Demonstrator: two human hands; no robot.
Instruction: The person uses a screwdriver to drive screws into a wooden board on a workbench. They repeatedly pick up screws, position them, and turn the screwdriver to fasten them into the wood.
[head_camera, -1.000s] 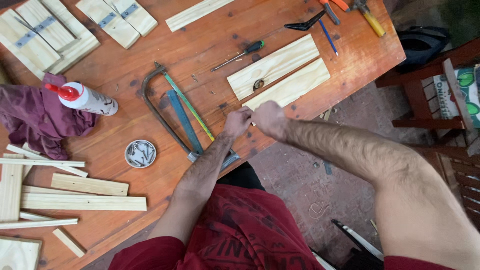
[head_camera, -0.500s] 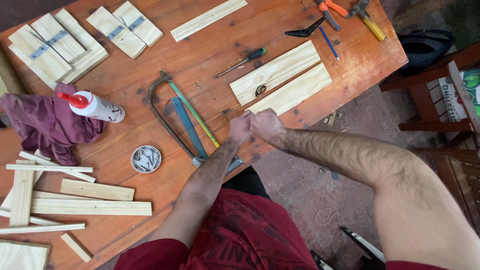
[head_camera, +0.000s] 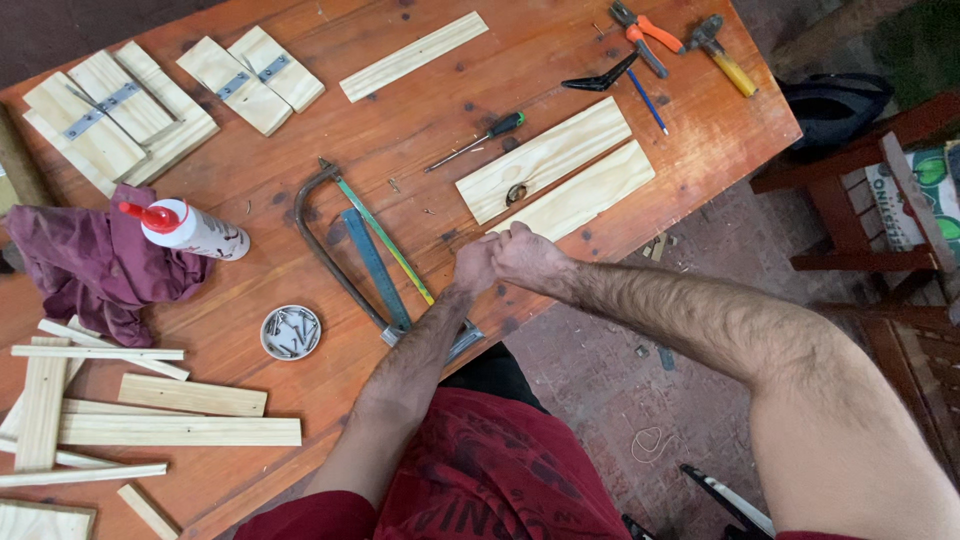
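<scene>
- Left hand (head_camera: 476, 265) and right hand (head_camera: 527, 252) touch, both curled tight; what they hold, I cannot tell.
- They sit beside the two pale wood boards (head_camera: 560, 175) on the orange wooden bench (head_camera: 400, 130).
- Keep the fists low and steady.

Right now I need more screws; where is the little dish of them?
The round dish sits on the table's left part, just left of the hacksaw, below the glue bottle.

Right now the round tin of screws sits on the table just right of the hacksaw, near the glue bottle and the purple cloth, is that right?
Not quite. The head view shows the round tin of screws on the table left of the hacksaw, not right of it. It does sit near the glue bottle and the purple cloth.
</scene>
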